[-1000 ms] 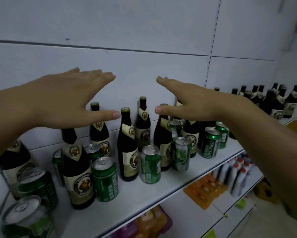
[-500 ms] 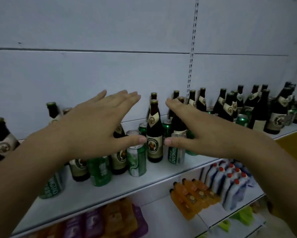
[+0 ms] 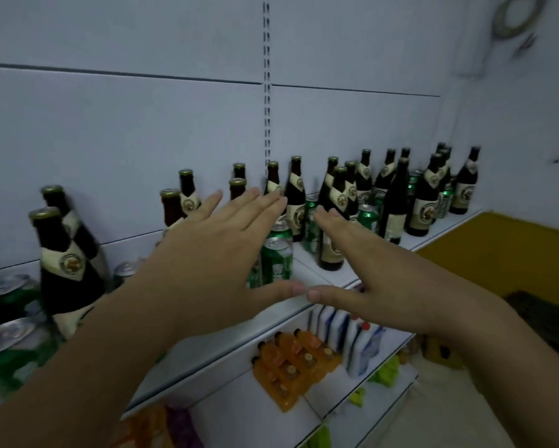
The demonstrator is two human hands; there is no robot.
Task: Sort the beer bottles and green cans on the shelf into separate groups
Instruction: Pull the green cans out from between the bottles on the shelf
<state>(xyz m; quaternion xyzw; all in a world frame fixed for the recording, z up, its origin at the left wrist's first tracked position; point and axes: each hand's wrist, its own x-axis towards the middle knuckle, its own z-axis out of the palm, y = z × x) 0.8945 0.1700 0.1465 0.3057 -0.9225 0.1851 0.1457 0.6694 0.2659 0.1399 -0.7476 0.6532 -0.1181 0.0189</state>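
Dark beer bottles with cream labels and green cans stand mixed along the white shelf (image 3: 307, 270). One bottle (image 3: 63, 263) stands near at the left, another bottle (image 3: 331, 244) in the middle, and several more bottles (image 3: 423, 202) crowd the right end. A green can (image 3: 276, 260) shows between my hands. My left hand (image 3: 207, 253) and my right hand (image 3: 378, 270) are held flat with straight fingers in front of the shelf, thumb tips almost touching. Neither hand holds anything. My hands hide some bottles and cans behind them.
Silver-topped cans (image 3: 9, 331) sit close at the far left. Lower shelves hold orange drink bottles (image 3: 291, 367), white bottles (image 3: 359, 337) and purple packs (image 3: 178, 425). A slotted upright (image 3: 266, 92) runs up the white back panel. A yellow surface (image 3: 497, 253) lies to the right.
The view has swung right and pulled back, showing more of the shelf's right end. My hands stay flat and have come closer, thumbs nearly meeting.
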